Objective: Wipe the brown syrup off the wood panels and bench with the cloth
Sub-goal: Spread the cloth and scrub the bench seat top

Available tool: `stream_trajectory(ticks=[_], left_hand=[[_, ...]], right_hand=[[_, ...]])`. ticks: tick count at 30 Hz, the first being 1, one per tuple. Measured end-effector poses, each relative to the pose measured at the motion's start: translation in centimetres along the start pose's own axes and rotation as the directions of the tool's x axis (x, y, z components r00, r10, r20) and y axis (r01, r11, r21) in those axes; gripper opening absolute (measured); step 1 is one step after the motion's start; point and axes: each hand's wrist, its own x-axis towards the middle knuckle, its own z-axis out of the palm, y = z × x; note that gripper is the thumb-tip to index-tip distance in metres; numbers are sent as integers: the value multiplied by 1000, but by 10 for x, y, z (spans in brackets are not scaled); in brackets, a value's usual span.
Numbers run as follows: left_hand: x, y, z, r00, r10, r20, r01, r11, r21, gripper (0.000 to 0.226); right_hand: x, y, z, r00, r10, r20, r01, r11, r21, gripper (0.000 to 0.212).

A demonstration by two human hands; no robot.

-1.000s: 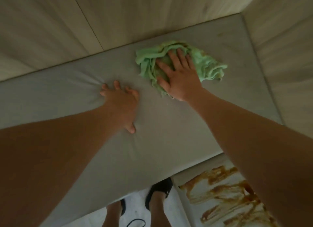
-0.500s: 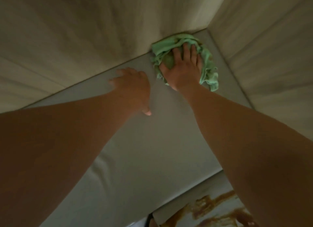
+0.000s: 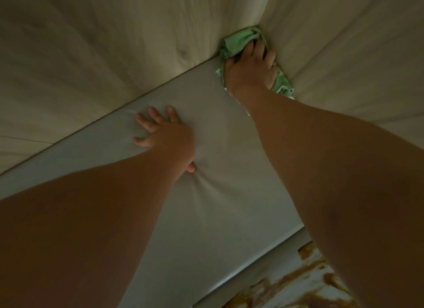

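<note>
Dim, greenish-lit indoor corner seen from above: a pale wood-grain back wall panel (image 3: 110,50) w/ one dark knot meets a matching right wall panel (image 3: 344,62), both rising from a grey padded bench (image 3: 218,216), w/ a whitish lower surface (image 3: 307,294) beyond its front edge, btm right.

The green cloth (image 3: 238,43) is sitting all bunched up, jammed right into the corner where the two pale wood panels (image 3: 114,55) are meeting the grey cushioned bench (image 3: 229,193), with the right hand (image 3: 252,71) pressing on it. Brown syrup (image 3: 296,278) is lying in messy streaks on the pale surface below the bench's front edge.
</note>
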Motion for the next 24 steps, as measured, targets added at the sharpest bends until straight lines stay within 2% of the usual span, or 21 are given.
stream_trajectory(ticks=[4,14,17,21,24], left_hand=[[0,7,0,999,-43,-9,43,999,5,162],[-2,5,9,995,-36,-88,37,999,6,164],[-2,2,13,992,4,-125,-5,1000,-11,164],[-4,-3,17,981,42,-189,-45,999,-10,164],[-8,-6,19,975,69,-210,-76,997,-26,162]], right_hand=[[-2,7,-2,998,56,8,-56,997,51,57],[-75,81,13,992,121,-44,-121,993,4,56],[-110,116,19,977,198,-83,-200,980,-10,56],[-148,150,22,949,311,-50,-311,950,11,57],[-168,171,25,903,420,-91,-420,907,19,53]])
